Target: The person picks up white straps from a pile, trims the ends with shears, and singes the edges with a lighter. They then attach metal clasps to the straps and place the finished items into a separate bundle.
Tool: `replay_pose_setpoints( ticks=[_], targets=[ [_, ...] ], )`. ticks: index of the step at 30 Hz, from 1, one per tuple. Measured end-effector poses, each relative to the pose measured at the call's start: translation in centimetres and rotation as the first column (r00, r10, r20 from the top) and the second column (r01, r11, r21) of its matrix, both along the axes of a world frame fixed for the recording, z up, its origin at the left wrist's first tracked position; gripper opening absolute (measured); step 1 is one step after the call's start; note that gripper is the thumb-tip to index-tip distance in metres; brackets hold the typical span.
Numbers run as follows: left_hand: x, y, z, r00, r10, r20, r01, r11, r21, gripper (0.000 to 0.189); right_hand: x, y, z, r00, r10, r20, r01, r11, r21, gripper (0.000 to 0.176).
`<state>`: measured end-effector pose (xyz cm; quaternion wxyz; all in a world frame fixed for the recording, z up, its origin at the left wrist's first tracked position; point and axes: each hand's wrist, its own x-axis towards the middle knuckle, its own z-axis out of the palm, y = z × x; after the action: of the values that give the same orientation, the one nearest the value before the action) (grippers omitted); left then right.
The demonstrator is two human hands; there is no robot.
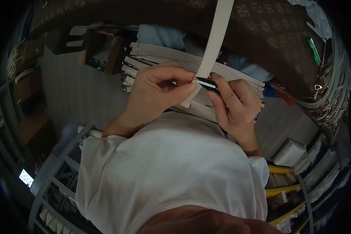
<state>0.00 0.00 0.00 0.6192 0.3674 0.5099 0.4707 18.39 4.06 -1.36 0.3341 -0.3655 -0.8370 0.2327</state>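
A long cream strap [215, 37] with stitched edges runs from the top of the view down to the hands. My left hand [160, 87] pinches the strap near its lower end between thumb and forefinger. In my right hand [234, 99] is a small black tool [207, 83] with a pale strip along it, its tip touching the strap beside my left fingertips. The short lower end of the strap hangs below the fingers. Under both hands lies a wide bundle of cream straps [163, 53] with metal parts at its left end.
A brown patterned cloth [261, 33] spans the top, with a green pen [313, 51] on it. Straps with metal clasps [327, 105] hang at the right. A cardboard box [114, 54] stands upper left; metal shelving [52, 179] is lower left, a white box [290, 153] lower right.
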Motion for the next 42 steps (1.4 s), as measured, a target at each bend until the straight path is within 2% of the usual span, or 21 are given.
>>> replay_pose_setpoints(
  ticks=[6,15,23,36,38,39,40,41,42],
  targets=[
    [0.3,0.1,0.0,0.999,0.025,0.021,-0.025,1.0,-0.009,0.016,0.1,0.0,0.0,1.0,0.013,0.011,-0.013,0.999,0.035,0.034],
    [0.2,0.1,0.3,0.999,0.007,-0.043,-0.008,1.0,-0.017,0.016,-0.1,-0.2,0.0,1.0,-0.001,-0.003,0.001,1.0,0.001,0.034],
    [0.2,0.1,0.2,1.0,0.016,-0.025,-0.017,1.0,-0.021,0.017,0.1,-0.2,-0.1,0.999,-0.012,0.05,0.008,0.996,0.087,0.037],
    [0.1,0.2,0.4,0.999,-0.008,-0.043,0.005,0.999,-0.05,0.016,0.0,0.0,-0.8,1.0,0.005,0.011,-0.006,0.992,0.128,0.035],
    [0.1,0.3,0.4,0.998,-0.016,0.068,0.022,0.996,-0.086,0.017,-0.3,0.2,-0.6,0.974,-0.085,-0.21,0.03,0.967,-0.252,0.029],
    [0.1,0.3,0.3,0.998,-0.016,0.067,0.021,0.996,-0.083,0.017,-0.4,0.2,-0.8,0.974,-0.084,-0.211,0.03,0.968,-0.249,0.029],
    [0.0,0.4,0.3,0.949,0.033,0.312,0.044,0.971,-0.236,0.016,-0.6,0.2,-1.3,0.871,-0.202,-0.448,-0.061,0.86,-0.507,0.028],
    [0.0,0.4,0.1,0.842,0.117,0.526,0.105,0.922,-0.373,0.016,-0.7,0.4,-1.6,0.705,-0.374,-0.603,-0.221,0.692,-0.687,0.028],
    [0.1,0.3,-0.5,0.843,0.113,0.527,0.109,0.922,-0.371,0.016,-1.3,0.6,-1.5,0.703,-0.376,-0.604,-0.218,0.694,-0.686,0.028]
  ],
)
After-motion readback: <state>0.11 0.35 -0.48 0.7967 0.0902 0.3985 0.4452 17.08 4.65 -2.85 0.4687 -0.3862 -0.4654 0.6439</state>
